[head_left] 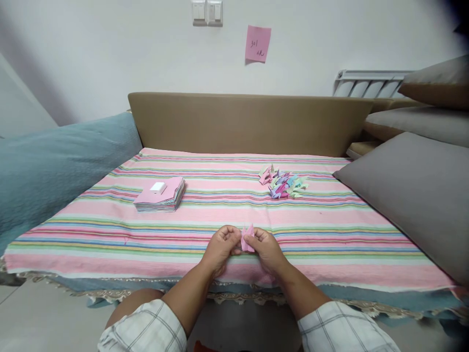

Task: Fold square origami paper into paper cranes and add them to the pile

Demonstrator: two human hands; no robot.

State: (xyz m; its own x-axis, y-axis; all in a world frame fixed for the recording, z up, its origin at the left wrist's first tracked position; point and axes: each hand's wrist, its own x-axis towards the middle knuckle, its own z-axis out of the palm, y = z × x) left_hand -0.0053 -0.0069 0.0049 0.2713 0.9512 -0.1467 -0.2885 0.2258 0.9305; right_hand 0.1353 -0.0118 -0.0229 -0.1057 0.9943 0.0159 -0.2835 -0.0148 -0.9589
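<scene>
Between my two hands is a small pink folded paper [247, 239] with pointed tips standing up, much like an origami crane. My left hand [224, 247] pinches its left edge with thumb and finger. On the other side, my right hand [266, 247] grips the paper, thumb laid over its front. Both hands are just above the striped cloth near its front edge. Farther back to the right lies a pile of folded paper cranes [284, 183] in pink, purple, blue and pale green. To the left sits a stack of coloured paper sheets [161, 195].
A small white block [158, 187] rests on the paper stack. The striped cloth [220, 205] covers the seat up to a brown backrest [249, 124]. Grey cushions [414, 190] are piled at the right, and a blue-covered armrest [69, 161] borders the left. A pink note [258, 44] hangs on the wall.
</scene>
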